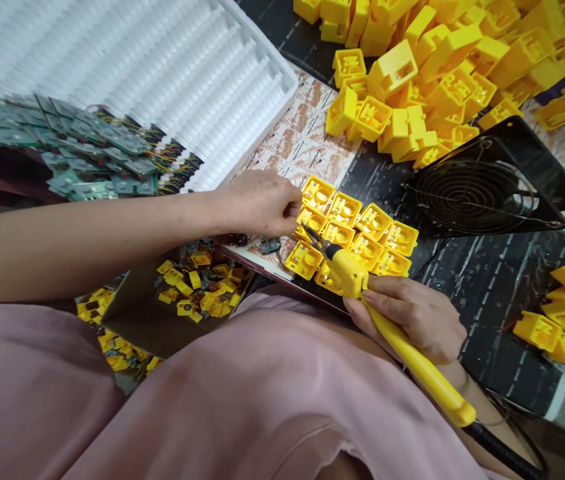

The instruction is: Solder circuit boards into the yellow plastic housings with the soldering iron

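Note:
A yellow soldering iron (397,333) is gripped in my right hand (419,313), its black cable trailing to the lower right. Its dark metal tip reaches into the block of small open yellow plastic housings (373,220), which sit side by side in rows. Above the left end of that block, my left hand (265,203) is closed in a pinch close to the tip. Whatever lies between those fingers is too small or hidden to make out. Small metal parts glint inside several housings.
Behind the housings lies a large heap of yellow cases (427,80). A black fan (467,197) stands at right, near more yellow cases (562,320). At left, green circuit boards (97,150) with wires rest by a white foam tray (202,87). A cardboard box (137,307) holds yellow parts below.

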`<state>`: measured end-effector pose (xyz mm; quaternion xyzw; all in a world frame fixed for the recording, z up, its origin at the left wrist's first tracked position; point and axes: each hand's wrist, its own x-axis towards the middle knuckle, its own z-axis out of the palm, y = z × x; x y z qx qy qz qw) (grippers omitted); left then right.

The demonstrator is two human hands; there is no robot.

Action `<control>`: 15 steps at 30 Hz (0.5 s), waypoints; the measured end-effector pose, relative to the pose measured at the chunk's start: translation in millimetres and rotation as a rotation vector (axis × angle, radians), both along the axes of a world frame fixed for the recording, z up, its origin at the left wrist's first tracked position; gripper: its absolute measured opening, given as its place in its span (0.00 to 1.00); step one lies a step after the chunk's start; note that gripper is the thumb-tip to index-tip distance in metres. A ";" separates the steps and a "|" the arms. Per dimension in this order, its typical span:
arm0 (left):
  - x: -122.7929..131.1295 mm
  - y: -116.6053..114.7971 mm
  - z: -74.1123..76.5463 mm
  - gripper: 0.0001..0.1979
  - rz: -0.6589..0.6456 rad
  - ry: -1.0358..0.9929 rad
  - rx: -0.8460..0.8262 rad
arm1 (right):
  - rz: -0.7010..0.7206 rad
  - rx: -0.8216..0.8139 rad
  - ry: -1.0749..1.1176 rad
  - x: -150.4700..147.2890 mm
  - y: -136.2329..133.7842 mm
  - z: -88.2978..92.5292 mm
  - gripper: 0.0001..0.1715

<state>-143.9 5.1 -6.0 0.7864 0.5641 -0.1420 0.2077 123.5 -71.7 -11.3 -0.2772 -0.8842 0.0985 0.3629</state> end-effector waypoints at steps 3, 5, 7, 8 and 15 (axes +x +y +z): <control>0.6 0.4 0.1 0.12 0.003 0.000 -0.013 | 0.022 -0.024 -0.057 -2.6 0.3 3.4 0.12; 0.7 0.5 -0.4 0.12 0.004 0.007 -0.010 | 0.055 -0.025 -0.115 -2.3 -0.5 7.0 0.12; 0.6 0.6 -0.9 0.12 0.000 0.005 -0.005 | 0.064 -0.033 -0.123 0.3 -1.9 10.5 0.12; 0.5 0.6 -1.1 0.12 -0.001 0.001 -0.003 | 0.052 -0.042 -0.108 2.6 -2.7 11.9 0.12; -0.4 1.9 2.3 0.10 -0.022 -0.034 0.005 | -0.042 -0.067 -0.080 19.4 -4.5 11.7 0.17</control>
